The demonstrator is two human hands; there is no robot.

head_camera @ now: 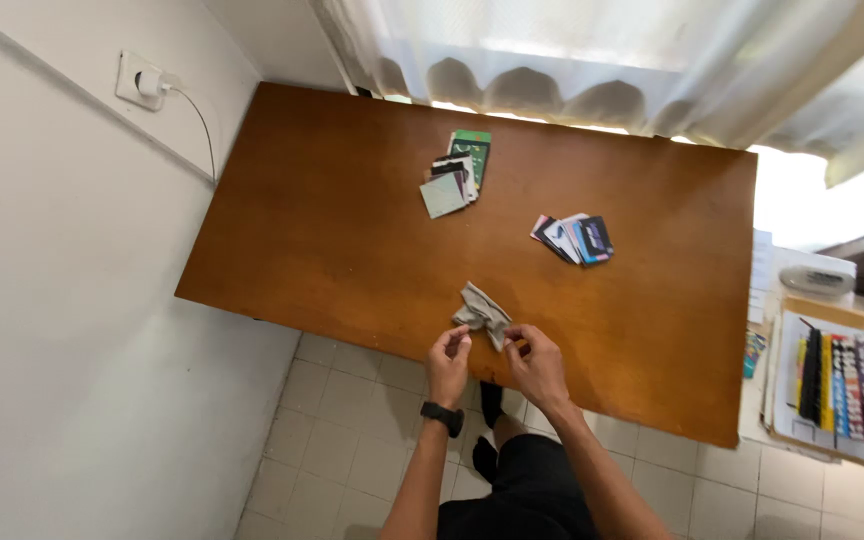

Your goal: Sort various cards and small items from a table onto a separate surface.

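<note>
Both hands grip a crumpled grey cloth at the table's six o'clock edge: left hand pinching one end, right hand the other. Cloth remains bunched. Two card piles, at twelve and two o'clock, lie untouched.

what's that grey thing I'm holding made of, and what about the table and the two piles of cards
Grey thing: looks like soft cloth, matte; it crumples and folds between left hand and right hand.
Table: seems wood or wood veneer, brown with a slight sheen.
Card piles: likely glossy printed card or plastic; too small to tell which.
</note>
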